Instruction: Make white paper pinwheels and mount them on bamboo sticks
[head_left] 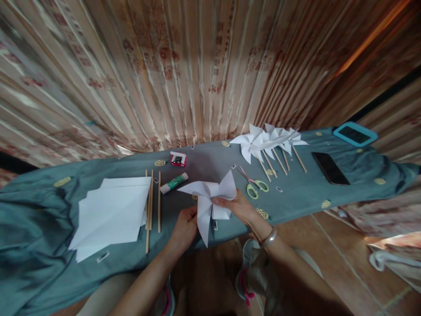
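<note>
A white paper pinwheel is held up over the table's front edge, its blades folded toward the middle. My right hand grips it from the right, the thumb pressed near its centre. On the other side my left hand is closed at the pinwheel's lower left blade, with its fingertips partly hidden behind the paper. Just left of the pinwheel lies a green and white glue stick. Scissors with light green handles rest to its right, blades partly spread. No stick shows on the held pinwheel.
White paper sheets are stacked at left beside several wooden sticks. A small red box stands open at the back. Finished pinwheels on sticks overlap at back right, near a black phone and a blue-framed tablet.
</note>
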